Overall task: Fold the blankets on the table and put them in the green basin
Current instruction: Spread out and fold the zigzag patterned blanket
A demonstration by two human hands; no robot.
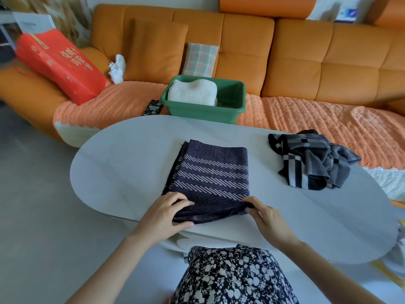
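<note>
A person in a floral dress grips the near edge of a folded purple zigzag blanket (pixel 210 172) lying at the middle of the white oval table (pixel 122 163). The left hand (pixel 168 212) is clamped on its near left corner, the right hand (pixel 266 217) pinching its near right corner. A crumpled grey checked blanket (pixel 311 160) lies toward the table's far right edge. Beyond the far edge, the green basin (pixel 232 93) sits on the orange sofa (pixel 306 53), holding a folded white blanket (pixel 192 92).
</note>
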